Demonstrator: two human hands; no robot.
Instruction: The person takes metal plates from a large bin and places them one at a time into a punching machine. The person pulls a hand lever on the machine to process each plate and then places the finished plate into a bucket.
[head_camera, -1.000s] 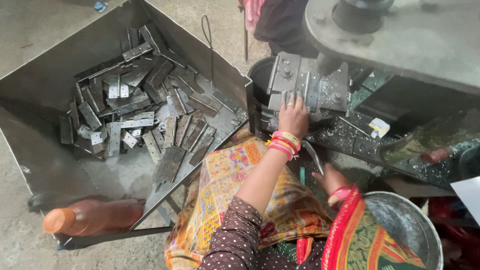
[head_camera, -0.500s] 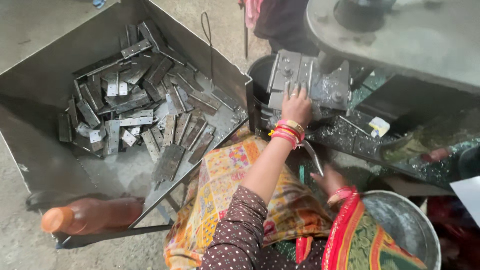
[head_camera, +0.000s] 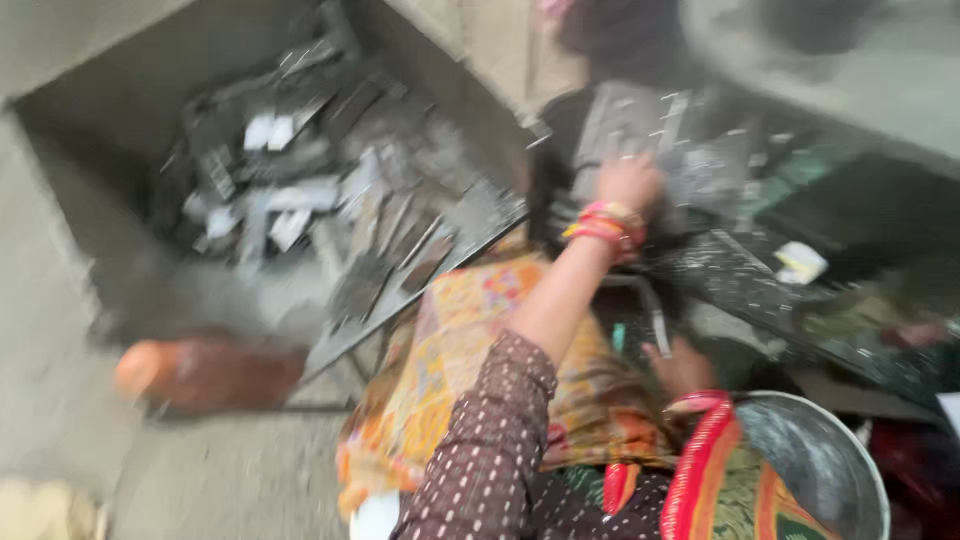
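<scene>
Overall, the view is heavily blurred by motion. The largest item is a grey metal bin (head_camera: 90, 180) at upper left, its floor strewn with flat grey metal pieces (head_camera: 310, 190) lying loose and overlapping. At lower right sits a round metal basin (head_camera: 830, 470), only partly in view. Lying on the floor near the bin's lower corner is a brown bottle (head_camera: 215, 372) with an orange cap. At upper centre a stack of grey metal plates (head_camera: 625, 125) stands just beside the bin's right wall. The left hand (head_camera: 628, 183), with bright bangles at the wrist, rests against the lower edge of that stack; whether its grip is clenched or released cannot be told through the blur. The right hand (head_camera: 680, 365) lies low, near the basin, beside a thin curved metal bar (head_camera: 650, 305); its grip likewise cannot be told.
</scene>
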